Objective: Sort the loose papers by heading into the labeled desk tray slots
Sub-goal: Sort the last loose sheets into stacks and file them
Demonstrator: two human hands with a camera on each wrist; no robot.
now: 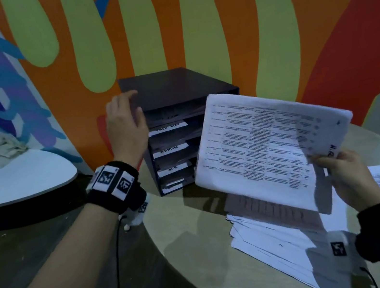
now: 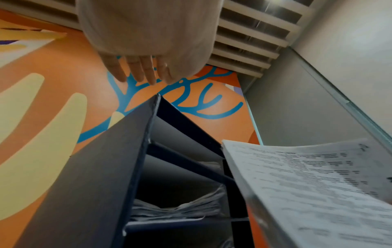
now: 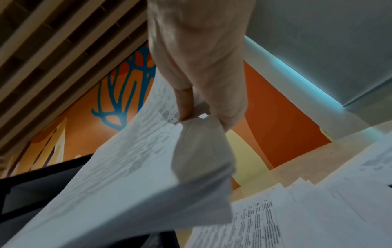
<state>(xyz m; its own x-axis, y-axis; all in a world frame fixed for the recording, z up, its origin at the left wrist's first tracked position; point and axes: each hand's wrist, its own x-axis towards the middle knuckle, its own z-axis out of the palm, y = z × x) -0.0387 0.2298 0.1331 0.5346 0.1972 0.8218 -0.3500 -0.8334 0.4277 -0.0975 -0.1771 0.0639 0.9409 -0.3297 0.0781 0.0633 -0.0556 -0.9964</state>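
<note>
A person's right hand (image 1: 349,174) pinched a thick sheaf of printed papers (image 1: 267,140) by its near right corner, thumb on top and fingers curled beneath, holding it raised and tilted just right of the dark desk tray (image 1: 174,90). The sheaf's far left edge hung across the tray's open front, masking the right side of the labeled slots (image 1: 167,128); its long axis ran from the pinch leftward toward those openings. The left hand (image 1: 126,127) sat at the tray's top left front corner, fingers straight and holding nothing; whether it touched the lid could not be told. More loose sheets (image 1: 276,237) lay on the round table (image 1: 203,255) in front of the tray, beneath the raised sheaf. Filing it would likely mean leveling the sheaf and feeding its far edge in.
</note>
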